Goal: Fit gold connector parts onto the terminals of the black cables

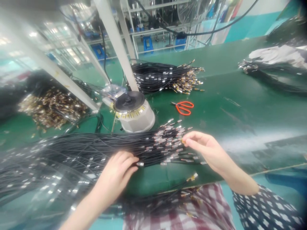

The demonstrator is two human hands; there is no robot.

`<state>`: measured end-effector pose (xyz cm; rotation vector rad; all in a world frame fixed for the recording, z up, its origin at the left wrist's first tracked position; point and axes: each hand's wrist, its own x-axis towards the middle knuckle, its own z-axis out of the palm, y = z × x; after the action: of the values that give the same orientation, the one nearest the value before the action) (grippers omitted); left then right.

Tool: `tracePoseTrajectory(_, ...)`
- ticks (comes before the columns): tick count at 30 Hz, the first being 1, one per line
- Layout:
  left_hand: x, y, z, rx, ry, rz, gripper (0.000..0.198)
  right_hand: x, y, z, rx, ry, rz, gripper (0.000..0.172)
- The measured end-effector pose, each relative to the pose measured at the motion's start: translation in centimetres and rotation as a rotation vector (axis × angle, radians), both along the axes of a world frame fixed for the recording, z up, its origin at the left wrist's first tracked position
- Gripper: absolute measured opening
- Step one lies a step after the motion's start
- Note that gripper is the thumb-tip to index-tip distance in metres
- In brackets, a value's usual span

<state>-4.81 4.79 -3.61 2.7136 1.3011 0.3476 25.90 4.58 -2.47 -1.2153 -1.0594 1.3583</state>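
A thick bundle of black cables (96,143) lies across the green table, its stripped, silvery ends (170,140) fanned toward the right. My left hand (120,169) is at the near edge of this bundle, thumb and fingers closed on a black cable whose white-tagged end (140,164) shows just past the fingertips. Beyond the cable ends, my right hand (208,148) pinches a small yellowish connector piece (183,141); its exact form is too blurred to make out. Several more cables with yellow and white ends (192,177) hang at the table edge and over my lap.
A grey-white round dispenser (136,118) with a black top and yellow pieces around its rim stands behind the bundle. Orange-handled snips (184,107) lie to its right. Further back are another cable bundle (155,76), a heap of brass-coloured ends (52,108) and white posts (117,44).
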Motion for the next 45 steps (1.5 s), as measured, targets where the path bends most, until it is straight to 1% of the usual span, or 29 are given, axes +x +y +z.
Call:
tracePoseTrajectory(4, -0.6, 0.2, 0.0, 0.069, -0.089, -0.008, 0.018, 0.0, 0.0, -0.1, -0.008, -0.016, -0.005, 0.025)
tracePoseTrajectory(7, -0.1, 0.4, 0.3, 0.103, -0.213, -0.007, 0.015, 0.2, -0.2, -0.2, -0.013, -0.006, -0.006, 0.023)
tracePoseTrajectory(10, 0.9, 0.6, 1.0, 0.138, -0.284, -0.012, 0.014, 0.5, -0.3, -0.3, -0.005, 0.006, -0.011, 0.021)
tracePoseTrajectory(12, 2.2, 0.5, 1.3, 0.15, -0.313, -0.02, 0.015, 0.6, -0.3, -0.5, -0.002, 0.002, -0.017, 0.021)
tracePoseTrajectory(14, 4.0, 0.3, 1.3, 0.128, -0.347, -0.054, 0.016, 0.6, -0.2, -0.6, -0.004, -0.003, -0.019, 0.021)
tracePoseTrajectory(16, 6.1, 0.1, 0.8, 0.109, -0.385, -0.094, 0.018, 0.3, -0.1, -0.8, -0.009, -0.004, -0.02, 0.022)
tracePoseTrajectory(19, 9.2, -0.2, -0.3, 0.077, -0.367, -0.126, 0.02, -0.3, 0.2, -0.8, -0.024, 0.001, -0.003, 0.021)
tracePoseTrajectory(21, 10.3, -0.3, -1.0, 0.056, -0.341, -0.12, 0.021, -0.7, 0.4, -0.7, -0.028, 0.024, 0.009, 0.021)
tracePoseTrajectory(22, 10.5, -0.4, -1.2, 0.046, -0.328, -0.123, 0.021, -0.8, 0.4, -0.6, -0.027, 0.039, 0.018, 0.02)
tracePoseTrajectory(24, 9.8, -0.6, -1.3, 0.024, -0.304, -0.13, 0.02, -0.9, 0.5, -0.4, -0.019, 0.057, 0.033, 0.018)
tracePoseTrajectory(26, 8.3, -0.8, -1.1, 0.026, -0.268, -0.11, 0.014, -0.8, 0.4, -0.3, -0.023, 0.054, 0.035, 0.017)
tracePoseTrajectory(28, 6.4, -1.0, -0.8, 0.08, -0.103, -0.039, 0.025, -0.6, 0.4, -0.3, -0.038, 0.042, 0.019, 0.017)
tracePoseTrajectory(30, 5.1, -1.1, -0.7, 0.114, 0.073, -0.006, 0.026, -0.5, 0.4, -0.5, -0.052, 0.038, -0.001, 0.017)
tracePoseTrajectory(33, 4.4, -1.0, -0.7, 0.153, 0.289, -0.013, 0.034, -0.6, 0.5, -0.6, -0.051, 0.059, -0.002, 0.018)
tracePoseTrajectory(35, 4.5, -0.9, -0.8, 0.17, 0.332, -0.049, 0.038, -0.8, 0.4, -0.4, -0.046, 0.077, 0.012, 0.018)
tracePoseTrajectory(37, 4.3, -0.7, -0.6, 0.179, 0.283, -0.095, 0.036, -0.8, 0.3, -0.2, -0.037, 0.077, 0.021, 0.018)
tracePoseTrajectory(40, 3.4, -0.4, 0.0, 0.14, 0.108, -0.124, 0.029, -0.4, 0.1, -0.1, -0.023, 0.045, 0.002, 0.018)
tracePoseTrajectory(42, 2.6, -0.2, 0.7, 0.074, -0.005, -0.11, 0.027, 0.0, 0.0, -0.1, -0.01, 0.026, -0.022, 0.017)
tracePoseTrajectory(45, 1.9, -0.2, 1.9, -0.016, -0.12, -0.024, 0.023, 0.6, 0.1, -0.2, 0.026, 0.021, -0.056, 0.013)
